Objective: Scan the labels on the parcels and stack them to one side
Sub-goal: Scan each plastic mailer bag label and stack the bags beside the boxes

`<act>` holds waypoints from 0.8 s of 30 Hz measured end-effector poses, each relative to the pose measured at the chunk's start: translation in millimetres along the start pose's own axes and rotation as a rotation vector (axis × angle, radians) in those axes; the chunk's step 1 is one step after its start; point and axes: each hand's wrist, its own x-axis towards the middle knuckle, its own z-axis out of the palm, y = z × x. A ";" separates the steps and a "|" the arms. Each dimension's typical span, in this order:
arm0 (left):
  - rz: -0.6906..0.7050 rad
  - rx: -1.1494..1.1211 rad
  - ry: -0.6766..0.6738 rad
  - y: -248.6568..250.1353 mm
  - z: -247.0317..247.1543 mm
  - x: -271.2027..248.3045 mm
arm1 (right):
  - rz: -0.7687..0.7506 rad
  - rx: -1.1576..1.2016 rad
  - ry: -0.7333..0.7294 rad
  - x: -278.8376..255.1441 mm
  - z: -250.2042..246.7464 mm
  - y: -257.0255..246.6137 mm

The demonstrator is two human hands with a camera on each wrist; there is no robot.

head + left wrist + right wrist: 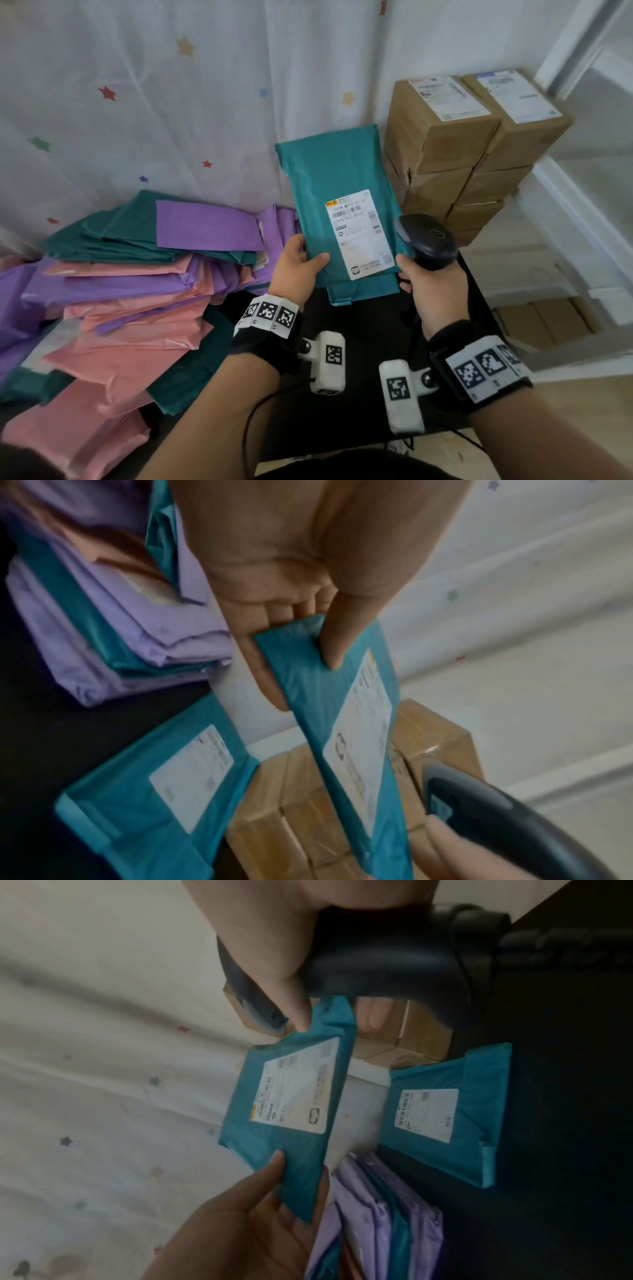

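Head view alone shows the pile of pink, purple, teal mailers left, boxes right; left hand pinches raised teal parcel, right hand wraps scanner; wrist views reveal second teal parcel flat underneath.

Teal parcel, seemingly star-speckled white curtain

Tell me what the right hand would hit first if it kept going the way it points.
Probably the teal parcel that the left hand holds: the right hand with the scanner sits beside its edge, though depth is unclear.
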 end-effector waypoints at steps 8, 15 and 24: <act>0.026 0.123 0.092 -18.3 -23.9 1.9 | 0.031 -0.202 -0.212 -21.3 13.8 3.2; 0.026 0.129 0.112 -24.2 -26.2 -0.6 | 0.076 -0.304 -0.328 -33.6 18.0 -2.1; 0.012 0.201 0.114 -26.5 -28.6 2.3 | 0.099 -0.373 -0.333 -31.4 17.2 -7.4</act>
